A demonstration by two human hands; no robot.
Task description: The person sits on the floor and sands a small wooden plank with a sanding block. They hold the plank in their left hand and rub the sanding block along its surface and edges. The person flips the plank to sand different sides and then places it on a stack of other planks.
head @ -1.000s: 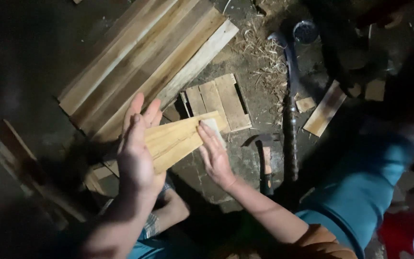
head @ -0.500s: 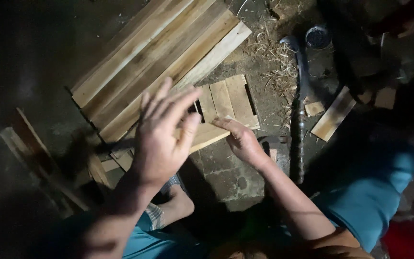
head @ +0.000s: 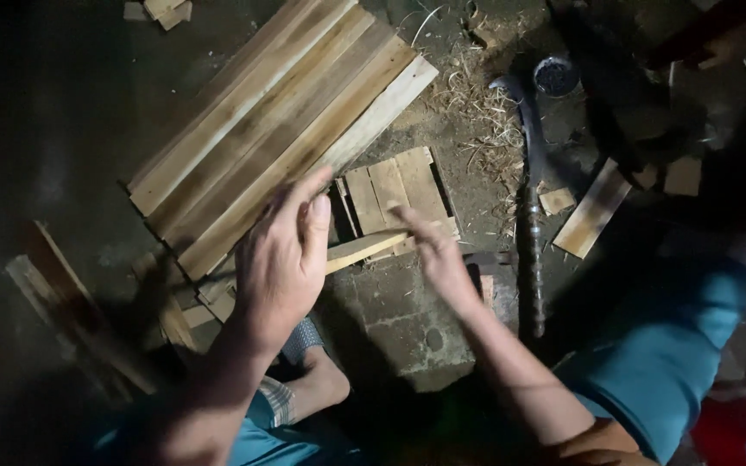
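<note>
My left hand (head: 282, 259) hovers raised with its fingers apart and nothing in it, covering the left end of a thin wooden slat (head: 360, 248). The blurred fingers of my right hand (head: 433, 255) grip the slat's right end. The slat lies tilted just above a grey concrete block (head: 399, 319). Behind it rests a small panel of short slats (head: 390, 185), and beyond that a row of long pale planks (head: 278, 129) lies side by side on the dirt floor.
A long curved blade with a ribbed handle (head: 528, 242) lies right of the block. Nearby are a small round tin (head: 556, 76), straw (head: 477, 103) and a wood offcut (head: 593, 220). Wood scraps (head: 71, 302) are piled left; my sandalled foot (head: 312, 371) rests below.
The view has shifted. My left hand has lifted off the slats and opened above them. My right hand slid from the slat's top to its right end; the slat now shows edge-on.
</note>
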